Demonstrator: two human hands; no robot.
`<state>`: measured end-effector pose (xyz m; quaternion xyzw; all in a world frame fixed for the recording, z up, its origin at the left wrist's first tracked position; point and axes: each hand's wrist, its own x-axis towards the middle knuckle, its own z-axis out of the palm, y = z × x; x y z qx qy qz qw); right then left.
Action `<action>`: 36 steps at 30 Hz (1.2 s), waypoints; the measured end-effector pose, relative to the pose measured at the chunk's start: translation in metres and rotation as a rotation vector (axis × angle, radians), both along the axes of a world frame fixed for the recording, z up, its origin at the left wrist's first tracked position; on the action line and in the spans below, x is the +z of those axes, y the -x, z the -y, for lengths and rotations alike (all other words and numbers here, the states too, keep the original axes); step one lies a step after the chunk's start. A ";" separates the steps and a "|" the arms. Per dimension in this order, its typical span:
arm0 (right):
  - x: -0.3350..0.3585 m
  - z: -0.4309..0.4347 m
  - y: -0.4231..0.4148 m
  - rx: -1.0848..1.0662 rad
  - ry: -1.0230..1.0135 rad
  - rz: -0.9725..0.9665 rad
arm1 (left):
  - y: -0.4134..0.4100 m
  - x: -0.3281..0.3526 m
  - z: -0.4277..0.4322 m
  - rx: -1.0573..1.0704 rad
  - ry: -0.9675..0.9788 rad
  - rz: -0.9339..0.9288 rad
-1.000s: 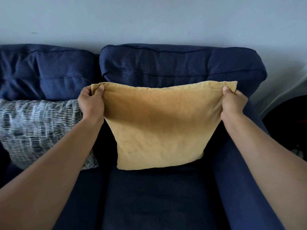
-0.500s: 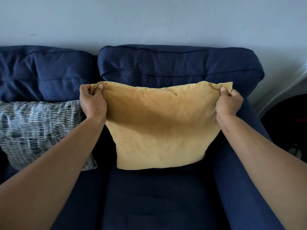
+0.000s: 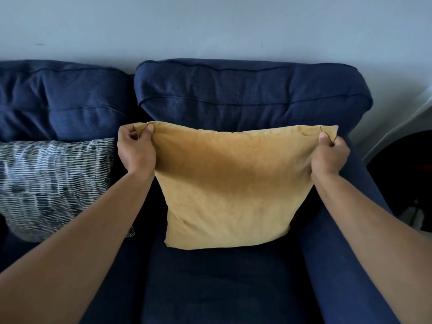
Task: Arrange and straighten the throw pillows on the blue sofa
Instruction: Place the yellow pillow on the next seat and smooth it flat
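I see my left hand clenched on the top left corner of the yellow pillow, the fingers curled tight with the fabric pinched under the thumb. My right hand is doing the same on the top right corner, fingers closed around a fold of cloth. The pillow stands upright on the seat cushion of the blue sofa, and its top edge is in front of the right back cushion; I cannot tell if they touch. Its bottom edge rests on the seat.

To the left, just beside my left wrist, a patterned pillow in white and dark stripes leans on the other back cushion; a dark gap separates the two pillows. On the right the sofa armrest runs close under my right forearm, so there is little room on that side. The seat in front of the yellow pillow is free.

Behind the sofa is a plain pale wall.
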<state>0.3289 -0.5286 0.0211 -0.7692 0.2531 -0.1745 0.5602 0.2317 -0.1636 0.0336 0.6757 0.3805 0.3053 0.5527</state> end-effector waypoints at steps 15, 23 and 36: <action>-0.067 -0.103 0.038 0.809 1.264 0.391 | -0.009 -0.077 0.090 -0.691 -1.300 -0.425; -0.082 -0.034 -0.052 0.619 1.302 0.046 | -0.061 -0.100 0.042 -0.567 -1.366 -0.540; -0.041 -0.072 0.015 0.391 0.940 0.311 | -0.018 -0.050 0.091 -0.380 -1.165 -0.182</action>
